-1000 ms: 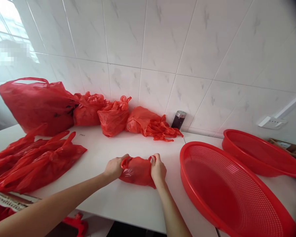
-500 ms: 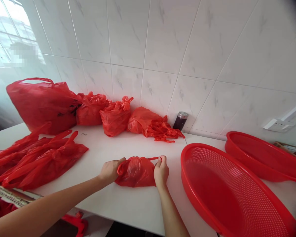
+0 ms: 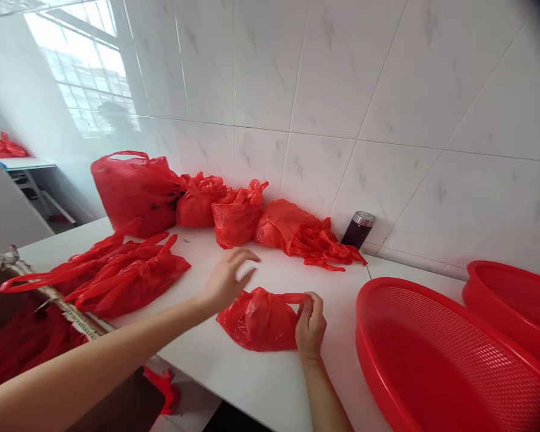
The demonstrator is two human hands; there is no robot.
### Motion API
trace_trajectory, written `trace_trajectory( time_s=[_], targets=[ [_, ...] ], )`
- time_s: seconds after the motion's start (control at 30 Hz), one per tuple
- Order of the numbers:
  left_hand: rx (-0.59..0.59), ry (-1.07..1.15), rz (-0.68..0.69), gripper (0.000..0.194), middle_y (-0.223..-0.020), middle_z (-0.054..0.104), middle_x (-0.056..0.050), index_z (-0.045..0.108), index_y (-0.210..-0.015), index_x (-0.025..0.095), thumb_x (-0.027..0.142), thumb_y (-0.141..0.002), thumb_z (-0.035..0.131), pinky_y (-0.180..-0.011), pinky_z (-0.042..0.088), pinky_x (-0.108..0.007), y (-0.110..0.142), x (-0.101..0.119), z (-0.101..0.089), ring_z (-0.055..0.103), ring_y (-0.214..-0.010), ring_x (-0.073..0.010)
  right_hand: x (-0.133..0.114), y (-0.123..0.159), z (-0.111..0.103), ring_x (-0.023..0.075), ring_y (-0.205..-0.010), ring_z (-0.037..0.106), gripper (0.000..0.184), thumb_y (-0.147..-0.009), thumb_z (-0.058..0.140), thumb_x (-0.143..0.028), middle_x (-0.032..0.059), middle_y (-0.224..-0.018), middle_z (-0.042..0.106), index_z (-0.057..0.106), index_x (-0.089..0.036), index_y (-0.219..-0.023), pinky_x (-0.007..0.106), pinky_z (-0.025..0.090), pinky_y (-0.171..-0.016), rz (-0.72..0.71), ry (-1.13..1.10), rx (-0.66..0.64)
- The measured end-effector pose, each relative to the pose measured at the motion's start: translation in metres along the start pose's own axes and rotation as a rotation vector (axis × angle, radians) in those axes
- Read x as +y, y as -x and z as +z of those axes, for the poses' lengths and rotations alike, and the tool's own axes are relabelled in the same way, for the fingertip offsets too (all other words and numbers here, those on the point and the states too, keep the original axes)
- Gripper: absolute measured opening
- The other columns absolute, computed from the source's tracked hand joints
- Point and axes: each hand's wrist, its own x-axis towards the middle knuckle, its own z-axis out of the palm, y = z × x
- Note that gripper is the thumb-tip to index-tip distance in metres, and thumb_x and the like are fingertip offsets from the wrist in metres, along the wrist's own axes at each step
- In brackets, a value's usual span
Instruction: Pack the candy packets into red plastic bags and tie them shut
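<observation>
My left hand (image 3: 229, 279) has come off the small red bag (image 3: 261, 324); half a second ago it was gripping the bag's left end. Now its fingers are spread and raised above the bag's upper left corner, with nothing held in them. From this angle I cannot tell whether any part of it brushes the plastic. My right hand (image 3: 311, 324) stays closed on the handle (image 3: 292, 297) at the bag's right, pinching it so that the strip runs taut and nearly level from the bag's top, as it did before. My two hands are apart, the bag lying between and below them on the white surface (image 3: 270, 387), near its front edge.

My view has swung to the left. A side shelf (image 3: 27, 163) with red plastic on it has come in at the far left, more of the cardboard box (image 3: 78, 321) shows, and the wall socket has gone out of sight.

The flat red bags (image 3: 135, 282) lie to my left, one loop reaching across the box's edge. Along the tiled wall (image 3: 337, 72) the filled red bags (image 3: 238, 222) and the dark bottle (image 3: 357, 233) keep their places. To my right the red basket (image 3: 369, 360) stands with the second basket (image 3: 490, 309) behind it.
</observation>
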Motion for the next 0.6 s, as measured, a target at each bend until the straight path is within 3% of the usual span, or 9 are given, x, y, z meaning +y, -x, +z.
trace_trajectory(
  time_s=[0.1,0.2,0.3,0.43,0.53,0.6],
  targets=[
    [-0.275,-0.060,0.118,0.029,-0.105,0.066,-0.003,0.064,-0.100,0.022,0.041,-0.078,0.067,-0.095,0.043,-0.040,0.000,0.021,0.030,0.059,-0.103,-0.0210,0.002,0.003,-0.003,0.0174,-0.060,0.055,0.043,-0.095,0.030,-0.053,0.0023,-0.070,0.059,0.053,-0.018,-0.106,0.028,0.042,-0.061,-0.020,-0.027,0.057],
    [-0.402,-0.117,0.071,0.025,-0.085,0.067,-0.002,0.065,-0.091,0.017,0.041,-0.086,0.061,-0.075,0.051,-0.037,0.006,0.020,0.036,0.062,-0.077,-0.0168,0.000,0.003,-0.006,0.0154,-0.054,0.053,0.038,-0.096,0.031,-0.050,-0.0011,-0.066,0.055,0.049,-0.019,-0.109,0.027,0.042,-0.057,-0.008,-0.057,0.079],
    [-0.375,-0.166,-0.019,0.028,-0.082,0.065,-0.001,0.064,-0.093,0.016,0.043,-0.089,0.055,-0.068,0.050,-0.032,0.014,-0.002,0.006,0.060,-0.071,-0.0144,-0.004,0.002,-0.005,0.0138,-0.051,0.052,0.034,-0.095,0.037,-0.049,-0.0037,-0.065,0.053,0.044,-0.020,-0.110,0.026,0.042,-0.056,-0.002,-0.097,0.044],
    [-0.258,-0.307,-0.217,0.030,-0.079,0.066,-0.001,0.065,-0.090,0.020,0.047,-0.085,0.053,-0.064,0.045,-0.029,0.033,-0.044,-0.057,0.061,-0.072,-0.0179,-0.009,0.003,-0.003,0.0131,-0.050,0.051,0.030,-0.094,0.042,-0.048,-0.0049,-0.065,0.052,0.041,-0.022,-0.108,0.025,0.041,-0.054,0.022,-0.150,0.022],
    [-0.095,-0.474,-0.388,0.046,-0.094,0.067,-0.007,0.058,-0.117,0.017,0.044,-0.082,0.045,-0.066,0.043,-0.035,0.050,-0.072,-0.092,0.064,-0.082,-0.0272,-0.011,0.003,-0.004,0.0129,-0.050,0.049,0.027,-0.094,0.042,-0.046,-0.0062,-0.063,0.050,0.040,-0.022,-0.108,0.024,0.040,-0.053,0.040,-0.159,0.014],
    [-0.032,-0.527,-0.425,0.057,-0.101,0.064,-0.012,0.048,-0.131,0.014,0.042,-0.081,0.041,-0.066,0.043,-0.038,0.060,-0.080,-0.099,0.064,-0.085,-0.0312,-0.011,0.002,-0.006,0.0129,-0.050,0.048,0.026,-0.094,0.043,-0.044,-0.0067,-0.061,0.047,0.041,-0.022,-0.107,0.024,0.039,-0.052,0.041,-0.153,0.005]
  ],
)
